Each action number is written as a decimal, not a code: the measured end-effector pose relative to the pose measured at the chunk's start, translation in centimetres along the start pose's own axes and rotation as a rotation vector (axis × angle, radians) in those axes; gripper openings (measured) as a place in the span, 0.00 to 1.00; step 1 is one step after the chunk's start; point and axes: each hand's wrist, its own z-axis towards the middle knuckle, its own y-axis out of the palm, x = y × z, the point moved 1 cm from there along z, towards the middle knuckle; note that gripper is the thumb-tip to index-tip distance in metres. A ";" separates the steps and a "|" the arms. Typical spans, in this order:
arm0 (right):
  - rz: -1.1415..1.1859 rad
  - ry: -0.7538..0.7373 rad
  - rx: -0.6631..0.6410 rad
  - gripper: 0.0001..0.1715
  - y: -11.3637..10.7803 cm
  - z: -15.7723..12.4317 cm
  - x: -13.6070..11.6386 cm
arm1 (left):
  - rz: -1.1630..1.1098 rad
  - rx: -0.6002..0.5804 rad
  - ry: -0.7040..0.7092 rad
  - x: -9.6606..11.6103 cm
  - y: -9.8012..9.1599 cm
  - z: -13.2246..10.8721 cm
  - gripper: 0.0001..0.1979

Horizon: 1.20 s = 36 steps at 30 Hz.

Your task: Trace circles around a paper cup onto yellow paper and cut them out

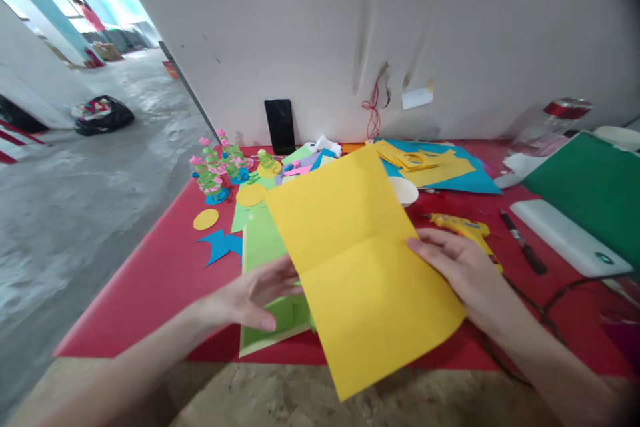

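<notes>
My right hand [460,267] pinches the right edge of a yellow sheet of paper [365,273], thumb on top, holding it tilted above the table. A crease runs across the sheet's middle. At its left edge my left hand [255,297] is open, thumb and fingers apart; some fingertips pass out of sight behind the paper. Below the sheet lie light green paper [263,240] and darker green pieces [285,317], partly covered. Just beyond my right hand rests a yellow hot glue gun [463,225].
Paper plants with pink flowers [213,177] stand at the table's left, near yellow discs [205,219] and blue scraps [220,247]. A phone [280,127] leans on the wall. A craft knife [523,242], white case [570,237] and green board [590,193] lie right, beside cables.
</notes>
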 end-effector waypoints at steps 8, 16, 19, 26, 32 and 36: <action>-0.431 -0.204 0.101 0.19 2.4 1.3 3.0 | -0.404 0.596 -0.284 -0.6 3.0 0.3 0.19; -0.653 -0.465 0.168 0.16 1.6 3.1 7.6 | -0.292 0.726 -0.466 -1.9 0.2 -1.1 0.20; -0.603 -0.534 0.069 0.13 3.4 1.9 6.3 | -0.262 0.726 -0.460 -1.9 0.5 -1.1 0.17; -0.498 -0.543 -0.110 0.09 7.2 0.0 1.8 | 0.325 0.497 -0.253 0.3 1.8 0.3 0.20; -0.346 -0.353 -0.179 0.13 8.0 -0.4 -1.0 | 0.544 0.389 -0.116 3.2 3.3 2.4 0.18; -0.232 -0.271 -0.128 0.19 7.6 0.2 -2.3 | 0.688 0.378 0.131 4.7 4.3 3.3 0.23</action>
